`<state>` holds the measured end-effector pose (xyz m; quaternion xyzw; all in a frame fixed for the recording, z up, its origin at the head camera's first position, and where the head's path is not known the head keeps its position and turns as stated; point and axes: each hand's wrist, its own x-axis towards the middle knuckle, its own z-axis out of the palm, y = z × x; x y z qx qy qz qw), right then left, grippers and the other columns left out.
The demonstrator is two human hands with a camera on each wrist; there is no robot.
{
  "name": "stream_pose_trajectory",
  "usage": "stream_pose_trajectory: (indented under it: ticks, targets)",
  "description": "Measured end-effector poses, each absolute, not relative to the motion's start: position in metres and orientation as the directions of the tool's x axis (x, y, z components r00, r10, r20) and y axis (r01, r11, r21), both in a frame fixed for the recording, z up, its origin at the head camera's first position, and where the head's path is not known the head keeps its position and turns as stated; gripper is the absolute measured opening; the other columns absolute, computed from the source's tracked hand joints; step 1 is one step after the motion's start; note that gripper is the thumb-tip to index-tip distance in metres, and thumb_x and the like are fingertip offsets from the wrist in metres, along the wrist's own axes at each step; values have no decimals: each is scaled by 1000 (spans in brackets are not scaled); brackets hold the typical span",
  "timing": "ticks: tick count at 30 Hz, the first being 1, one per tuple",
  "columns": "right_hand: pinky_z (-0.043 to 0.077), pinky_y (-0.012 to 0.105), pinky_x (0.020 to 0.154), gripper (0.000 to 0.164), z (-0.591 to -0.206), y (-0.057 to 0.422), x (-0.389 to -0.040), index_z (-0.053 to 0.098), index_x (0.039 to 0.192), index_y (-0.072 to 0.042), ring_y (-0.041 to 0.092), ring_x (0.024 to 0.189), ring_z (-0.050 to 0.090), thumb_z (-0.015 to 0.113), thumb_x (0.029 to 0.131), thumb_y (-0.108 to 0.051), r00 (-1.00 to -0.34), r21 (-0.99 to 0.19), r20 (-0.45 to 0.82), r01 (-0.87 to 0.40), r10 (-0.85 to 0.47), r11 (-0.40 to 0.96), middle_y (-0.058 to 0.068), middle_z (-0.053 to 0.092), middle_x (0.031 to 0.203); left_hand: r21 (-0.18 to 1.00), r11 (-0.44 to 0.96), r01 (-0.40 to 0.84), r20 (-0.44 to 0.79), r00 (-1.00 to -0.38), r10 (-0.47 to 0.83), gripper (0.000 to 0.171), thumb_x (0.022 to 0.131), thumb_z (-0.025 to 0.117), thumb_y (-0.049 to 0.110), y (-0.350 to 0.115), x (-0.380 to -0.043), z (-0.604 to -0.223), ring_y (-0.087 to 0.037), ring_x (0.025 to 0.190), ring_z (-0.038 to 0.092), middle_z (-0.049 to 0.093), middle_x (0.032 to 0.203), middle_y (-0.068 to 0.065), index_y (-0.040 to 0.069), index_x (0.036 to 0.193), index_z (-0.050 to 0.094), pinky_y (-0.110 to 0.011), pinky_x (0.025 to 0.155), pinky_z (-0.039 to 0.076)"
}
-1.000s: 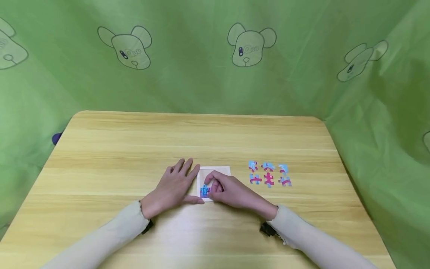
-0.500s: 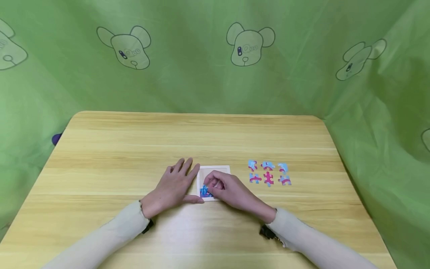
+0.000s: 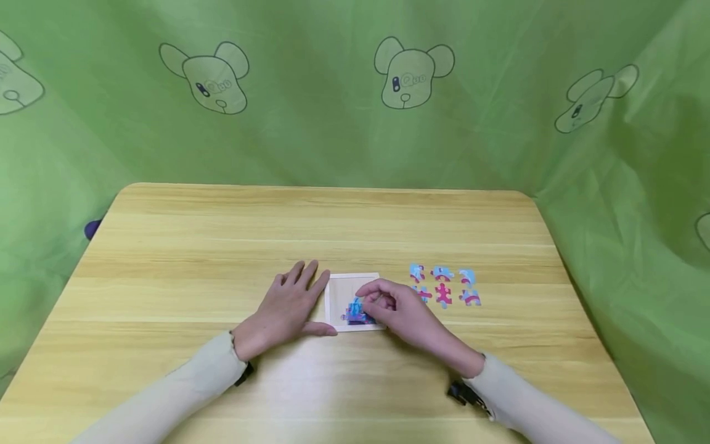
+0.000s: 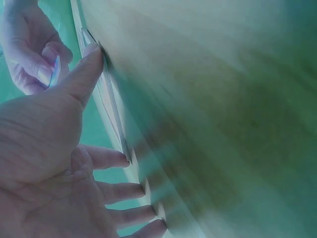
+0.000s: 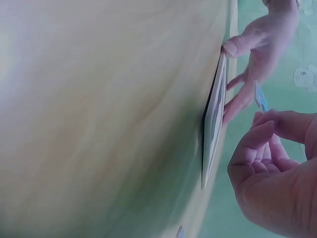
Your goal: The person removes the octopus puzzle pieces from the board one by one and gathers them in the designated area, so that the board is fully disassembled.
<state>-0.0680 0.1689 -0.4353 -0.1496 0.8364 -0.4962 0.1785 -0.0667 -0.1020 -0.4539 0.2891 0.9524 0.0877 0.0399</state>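
My right hand pinches a blue and purple jigsaw piece between thumb and fingertips, over the lower right part of a white-rimmed puzzle tray. In the right wrist view the piece is clear of the tray and tilted. The left wrist view catches it nearly edge-on. My left hand rests at the tray's left side, fingers spread and straight, its thumb at the near left corner. Whether another piece lies under the pinched one, I cannot tell.
To the right of the tray, several loose jigsaw pieces in pink and light blue lie in two rows on the wooden table. My right hand partly covers one of them. A green curtain surrounds the table's back and sides.
My right hand has moved right with the jigsaw piece, from the tray's near left corner towards its near right, baring that corner. My left hand has stayed put.
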Motion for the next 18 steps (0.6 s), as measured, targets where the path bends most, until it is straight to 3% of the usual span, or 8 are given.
stream_pose_trajectory:
  ticks: [9, 18]
  targets:
    - [46, 23, 55, 22, -434, 211, -58, 75, 123, -6, 20, 68, 56, 76, 105, -18, -906, -905, -203, 29, -371, 425, 13, 70, 91, 181, 813, 554, -1, -826, 564, 108, 88, 77, 75, -101, -66, -454, -54, 146, 44, 44, 162, -32, 1, 161, 48, -67, 102, 50]
    - [44, 22, 58, 25, -438, 245, -50, 72, 124, -1, 19, 71, 60, 76, 104, -15, -918, -899, -231, 76, -321, 431, 14, 71, 96, 200, 815, 544, -20, -829, 559, 108, 88, 78, 73, -102, -66, -453, -54, 148, 42, 42, 163, -32, 0, 162, 47, -67, 103, 49]
